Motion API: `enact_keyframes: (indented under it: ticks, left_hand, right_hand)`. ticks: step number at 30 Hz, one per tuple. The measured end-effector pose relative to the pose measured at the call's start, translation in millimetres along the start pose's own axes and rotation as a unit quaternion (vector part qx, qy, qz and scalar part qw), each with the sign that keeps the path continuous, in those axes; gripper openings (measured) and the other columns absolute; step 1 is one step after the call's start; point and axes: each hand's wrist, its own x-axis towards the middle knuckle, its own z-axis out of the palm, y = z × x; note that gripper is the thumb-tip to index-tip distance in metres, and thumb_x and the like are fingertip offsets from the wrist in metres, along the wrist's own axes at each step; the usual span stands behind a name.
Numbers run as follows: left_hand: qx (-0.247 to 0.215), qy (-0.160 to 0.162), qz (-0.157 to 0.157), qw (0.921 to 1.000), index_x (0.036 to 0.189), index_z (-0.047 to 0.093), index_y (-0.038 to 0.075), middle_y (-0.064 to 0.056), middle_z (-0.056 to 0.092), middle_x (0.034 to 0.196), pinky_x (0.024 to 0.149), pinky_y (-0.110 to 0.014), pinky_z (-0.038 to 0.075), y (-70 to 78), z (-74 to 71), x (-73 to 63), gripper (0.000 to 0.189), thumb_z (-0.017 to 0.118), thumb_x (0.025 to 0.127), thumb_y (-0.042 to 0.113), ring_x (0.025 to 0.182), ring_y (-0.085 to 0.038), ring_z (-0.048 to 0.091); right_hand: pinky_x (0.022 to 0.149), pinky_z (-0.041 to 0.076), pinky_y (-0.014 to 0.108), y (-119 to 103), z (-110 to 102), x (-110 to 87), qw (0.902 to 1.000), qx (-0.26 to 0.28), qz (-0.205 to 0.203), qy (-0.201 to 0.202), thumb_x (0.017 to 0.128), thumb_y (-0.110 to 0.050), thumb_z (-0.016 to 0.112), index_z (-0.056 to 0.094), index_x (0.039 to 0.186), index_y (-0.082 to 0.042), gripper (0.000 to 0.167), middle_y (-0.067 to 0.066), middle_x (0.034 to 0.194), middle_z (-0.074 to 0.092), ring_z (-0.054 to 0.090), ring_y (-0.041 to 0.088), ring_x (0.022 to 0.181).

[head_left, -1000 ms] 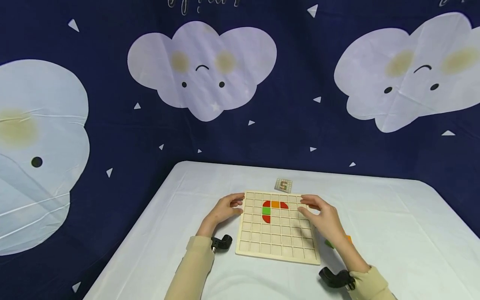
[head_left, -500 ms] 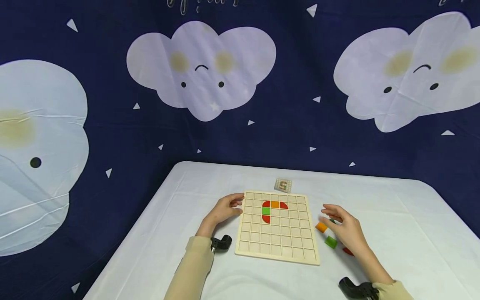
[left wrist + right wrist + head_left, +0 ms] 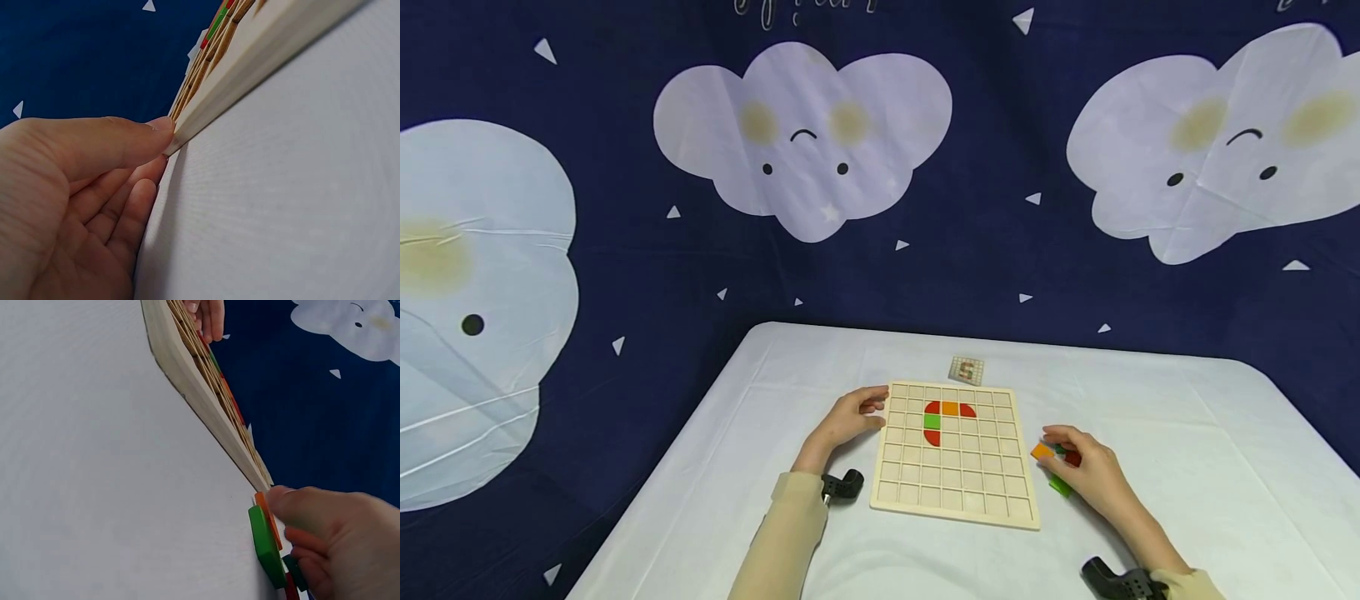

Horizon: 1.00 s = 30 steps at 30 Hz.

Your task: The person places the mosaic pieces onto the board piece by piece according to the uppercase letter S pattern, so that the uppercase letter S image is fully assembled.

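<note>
While the left hand (image 3: 850, 418) loosely touches the board (image 3: 972, 481), the right hand (image 3: 1092, 473) half-curls, hold unclear, over tiles (image 3: 1042, 451) beside it: likely light, edge-pinchable.

Navy backdrop (image 3: 985, 279), with big pale clouds (image 3: 805, 100) and little white triangles (image 3: 1024, 21) all over it. White table (image 3: 1157, 417) in front's got rounded corners.

We count one tabletop (image 3: 955, 558), one board (image 3: 957, 482), one card (image 3: 966, 371), one backdrop (image 3: 985, 275), three clouds (image 3: 805, 100). On the board, five: three red pieces (image 3: 932, 438), one orange piece (image 3: 950, 408), one green piece (image 3: 932, 422). Beside it we get at least four, partly covered: one loose orange (image 3: 1042, 451), one loose green (image 3: 266, 550), one dark green piece (image 3: 295, 573), one loose red (image 3: 1073, 458). Plus one left grip (image 3: 848, 418), one right grip (image 3: 1087, 468), two sleeves (image 3: 784, 537), two wrist cameras (image 3: 846, 486).
</note>
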Motion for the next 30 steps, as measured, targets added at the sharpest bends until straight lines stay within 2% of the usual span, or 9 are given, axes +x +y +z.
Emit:
enact_keyframes:
  ticks: [3,14,18,24,28,30]
  left_hand:
    - [-0.001,0.000,0.000,1.0000,0.134,0.051,0.002,-0.012,0.057,0.127,0.094,-0.034,0.044,-0.5,0.0,0.3,0.058,0.069,0.080,-0.002,0.107,-0.021,0.056]
    - [-0.001,0.001,-0.006,1.0000,0.135,0.051,0.002,-0.011,0.057,0.128,0.094,-0.034,0.044,0.8,-0.9,0.9,0.058,0.069,0.080,-0.002,0.107,-0.021,0.056]
    - [-0.003,0.000,-0.001,1.0000,0.135,0.050,0.002,-0.011,0.056,0.128,0.094,-0.034,0.044,0.7,-1.2,1.2,0.058,0.069,0.080,-0.002,0.107,-0.021,0.056]
    - [-0.002,0.000,0.000,1.0000,0.135,0.050,0.001,-0.011,0.057,0.127,0.093,-0.035,0.044,-1.1,-1.1,2.6,0.058,0.069,0.080,-0.002,0.105,-0.021,0.056]
    - [0.002,0.000,0.001,1.0000,0.134,0.051,0.001,-0.011,0.057,0.127,0.092,-0.035,0.045,-2.1,-0.4,2.1,0.057,0.069,0.080,-0.002,0.104,-0.020,0.056]
    - [0.005,-0.001,0.000,1.0000,0.134,0.050,0.000,-0.011,0.057,0.127,0.092,-0.034,0.045,-2.2,0.0,1.7,0.057,0.069,0.080,-0.002,0.104,-0.020,0.056]
  right_hand:
    - [0.073,0.050,0.045,-1,2,0.2,0.9993,-0.025,-0.029,0.004,0.072,-0.009,0.082,0.064,0.110,-0.004,0.042,0.007,0.098,0.068,0.060,0.028,0.091]
    - [0.069,0.052,0.043,-3,6,1.7,0.9952,-0.055,-0.077,0.027,0.070,-0.004,0.082,0.067,0.105,-0.001,0.038,0.009,0.095,0.068,0.060,0.025,0.087]
    - [0.066,0.052,0.043,-7,3,2.9,0.9972,-0.040,-0.055,0.032,0.071,-0.002,0.080,0.065,0.108,-0.001,0.040,0.009,0.093,0.068,0.060,0.026,0.084]
    - [0.074,0.050,0.051,-15,-9,12.7,0.9992,0.011,-0.003,0.040,0.079,-0.008,0.076,0.062,0.112,0.000,0.037,0.013,0.095,0.068,0.062,0.034,0.087]
    - [0.079,0.048,0.053,-20,-16,21.0,0.9984,0.029,0.006,0.048,0.082,-0.011,0.074,0.062,0.114,-0.001,0.037,0.014,0.099,0.068,0.062,0.036,0.090]
    - [0.079,0.049,0.050,-24,-18,26.0,0.9981,0.036,0.002,0.050,0.082,-0.011,0.074,0.062,0.115,-0.001,0.037,0.013,0.100,0.068,0.063,0.034,0.090]
